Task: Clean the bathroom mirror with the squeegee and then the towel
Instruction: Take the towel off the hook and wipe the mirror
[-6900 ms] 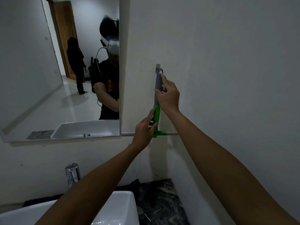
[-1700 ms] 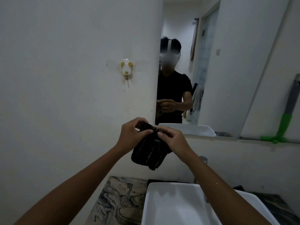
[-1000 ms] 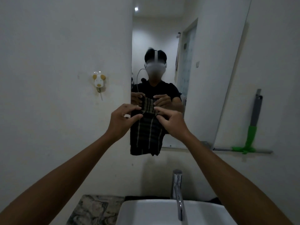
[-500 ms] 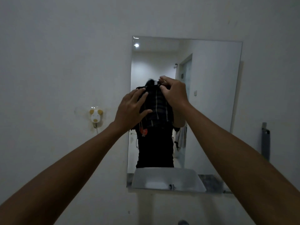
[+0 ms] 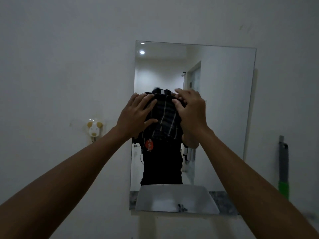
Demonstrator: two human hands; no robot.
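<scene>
A frameless rectangular mirror (image 5: 221,104) hangs on the white wall ahead. A dark towel with pale stripes (image 5: 164,118) lies flat against the glass at mid-height, left of centre. My left hand (image 5: 133,117) presses its left side with fingers spread. My right hand (image 5: 191,109) holds its upper right edge with bent fingers. The squeegee (image 5: 284,168), grey handle above a green part, hangs on the wall right of the mirror; my right forearm hides its lower end.
A small white and yellow animal-shaped hook (image 5: 93,130) sticks to the wall left of the mirror. The mirror reflects a person in black, a white basin and a doorway. Bare white wall surrounds the mirror.
The view has tilted up from the basin to the mirror. Both hands raised the towel from chest height and laid it flat on the glass; my left hand's fingers have spread wider.
</scene>
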